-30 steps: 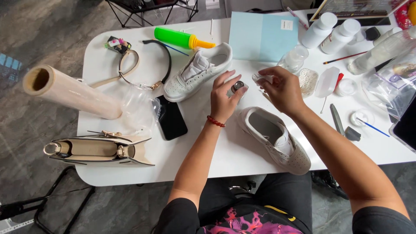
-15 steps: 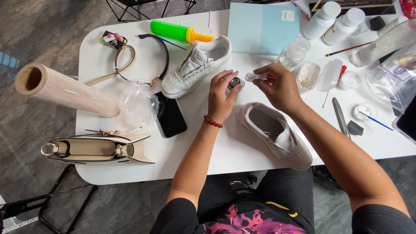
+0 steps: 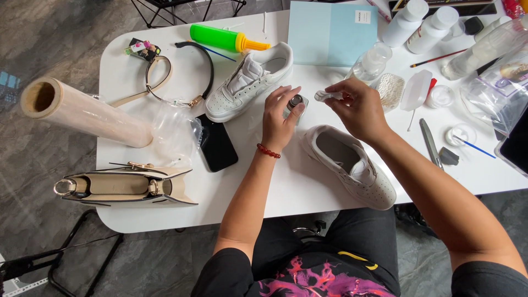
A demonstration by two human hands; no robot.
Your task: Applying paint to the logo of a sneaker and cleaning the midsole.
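Centre frame, above white bench: left hand, fingers curled round small jar; right hand, fingers pinching white pad. Sneakers on either side.

A white table with rounded corners stands in front of me. On its left end lie a roll of clear film, a crumpled plastic bag, a beige handbag on its side, a tan strap and a black phone. Near the middle lie two white sneakers, one closer to me. At the far edge lie a green and yellow pump, a pale blue booklet and white bottles.
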